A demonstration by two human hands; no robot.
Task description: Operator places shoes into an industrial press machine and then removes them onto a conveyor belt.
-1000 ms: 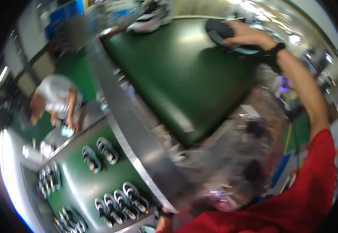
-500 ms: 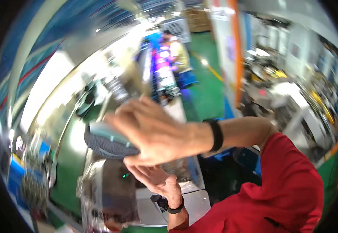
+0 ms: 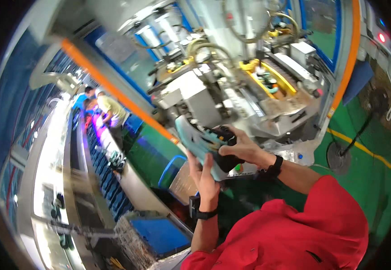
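Note:
A sports shoe (image 3: 197, 141), pale teal with dark parts around its opening and heel, is held up in front of me at a tilt. My left hand (image 3: 205, 179) is closed around its lower side, the thumb pressed up along it. My right hand (image 3: 245, 147) grips the dark collar end, with its thumb on the upper. Parts of the shoe are hidden behind the fingers.
Straight ahead stands a machine (image 3: 249, 94) with hoses and a yellow tray (image 3: 276, 83), inside an orange-edged frame. Along the left runs a conveyor (image 3: 98, 180), with people (image 3: 110, 108) working farther up. A blue-topped block (image 3: 161, 236) sits at lower left; a round-based stand (image 3: 338, 155) is at right.
The view has swung right, from the conveyor side toward the machine. The shoe was in my right hand alone, with my left hand open below; both hands now hold it.

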